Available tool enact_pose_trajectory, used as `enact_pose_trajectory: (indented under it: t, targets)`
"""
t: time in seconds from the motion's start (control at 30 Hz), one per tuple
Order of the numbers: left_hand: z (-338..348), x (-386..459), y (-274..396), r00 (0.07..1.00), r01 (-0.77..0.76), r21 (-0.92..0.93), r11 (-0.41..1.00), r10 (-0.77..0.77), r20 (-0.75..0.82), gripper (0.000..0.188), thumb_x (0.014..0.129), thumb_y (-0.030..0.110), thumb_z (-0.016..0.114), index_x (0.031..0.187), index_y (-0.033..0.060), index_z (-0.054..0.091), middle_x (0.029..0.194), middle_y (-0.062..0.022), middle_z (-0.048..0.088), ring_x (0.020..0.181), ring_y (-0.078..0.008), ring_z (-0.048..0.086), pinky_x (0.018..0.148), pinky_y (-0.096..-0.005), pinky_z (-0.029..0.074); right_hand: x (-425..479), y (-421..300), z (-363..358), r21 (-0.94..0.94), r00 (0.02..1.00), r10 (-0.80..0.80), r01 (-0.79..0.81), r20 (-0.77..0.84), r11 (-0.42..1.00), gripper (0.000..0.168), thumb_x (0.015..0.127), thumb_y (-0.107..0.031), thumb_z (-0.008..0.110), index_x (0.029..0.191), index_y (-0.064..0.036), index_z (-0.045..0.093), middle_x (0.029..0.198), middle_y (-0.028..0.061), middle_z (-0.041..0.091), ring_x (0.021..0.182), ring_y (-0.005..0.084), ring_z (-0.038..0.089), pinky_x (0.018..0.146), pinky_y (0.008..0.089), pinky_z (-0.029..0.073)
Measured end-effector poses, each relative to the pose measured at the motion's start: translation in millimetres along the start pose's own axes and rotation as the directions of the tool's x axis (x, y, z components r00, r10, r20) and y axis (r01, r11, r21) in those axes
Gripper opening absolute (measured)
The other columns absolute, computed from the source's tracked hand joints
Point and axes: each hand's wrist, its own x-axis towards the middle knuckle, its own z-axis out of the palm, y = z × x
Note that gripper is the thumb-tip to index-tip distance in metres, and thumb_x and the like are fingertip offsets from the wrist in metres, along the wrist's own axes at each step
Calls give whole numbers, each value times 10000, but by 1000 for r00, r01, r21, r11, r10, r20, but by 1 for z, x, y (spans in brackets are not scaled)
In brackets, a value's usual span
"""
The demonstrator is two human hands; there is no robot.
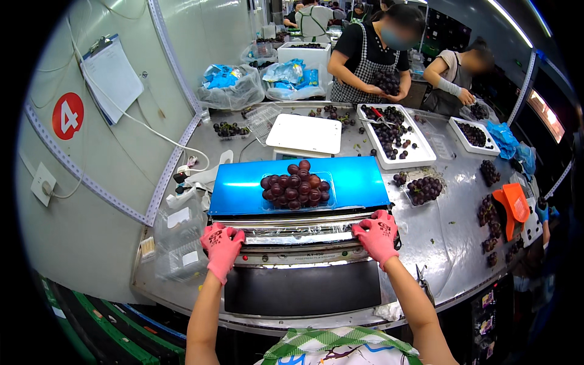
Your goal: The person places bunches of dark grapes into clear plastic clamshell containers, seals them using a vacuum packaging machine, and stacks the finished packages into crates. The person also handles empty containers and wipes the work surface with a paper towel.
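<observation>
A food film wrapper (pixel 292 258) sits on the steel table before me, with a shiny blue top plate (pixel 237 182) at its back and a black plate (pixel 302 292) at its front. Across its metal rollers stretches a band of clear plastic film (pixel 296 233). My left hand (pixel 222 246), in a pink glove, pinches the film's left end. At the right end my right hand (pixel 378 235), gloved alike, pinches it with bent fingers. A bunch of dark red grapes (pixel 294 188) rests in a clear plastic tray (pixel 331 196) on the blue plate.
Behind the wrapper stands a white scale (pixel 305 134). Right of it is a white foam box (pixel 426 157) of loose grapes with red-handled scissors (pixel 378 113). Pruning shears (pixel 423 283) lie near my right forearm. Empty clear trays (pixel 178 246) are stacked left. A co-worker (pixel 365 68) holds grapes opposite.
</observation>
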Motion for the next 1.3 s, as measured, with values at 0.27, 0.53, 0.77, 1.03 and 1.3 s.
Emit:
enact_pose_trajectory:
  t: [0.27,0.53,0.77,1.03,1.3]
  targets:
    - [-47,18,-30,854,508,-793,336,-83,513,169,852,226,576,847,60,603,797,-29,583,774,-126,539,718,-280,427,9,38,-32,886,922,-111,-315,371,341,201,829,-210,590,866,-14,616,915,56,573,815,180,544,735,273,413]
    - [-133,37,15,943,330,-921,-209,34,330,211,909,205,494,826,13,525,926,-137,599,935,-240,591,892,-380,442,-22,7,-122,982,967,-242,-119,82,-146,149,912,-183,486,913,-34,491,909,122,596,919,266,597,825,400,484]
    - [-134,139,61,986,-141,-973,182,-61,-154,301,862,68,546,1152,11,492,1237,-153,490,1144,-274,479,989,-406,367,65,-72,-141,779,808,-327,575,-491,251,580,746,17,611,1282,-63,404,1302,192,428,1189,281,452,987,377,366]
    - [-21,186,30,825,-531,-106,841,541,162,614,726,8,564,1290,224,453,1295,-169,412,1182,-350,396,981,-401,358,182,-40,-37,-224,601,-793,763,-98,606,493,761,-86,586,1233,-190,494,1323,168,383,1212,320,382,1012,399,318]
    - [38,155,5,761,-488,-182,854,518,391,300,800,210,569,1098,178,588,914,-112,579,924,-309,537,800,-403,434,185,-21,20,18,661,-709,728,245,685,293,807,-209,581,1100,-233,577,932,67,576,901,245,553,777,373,448]
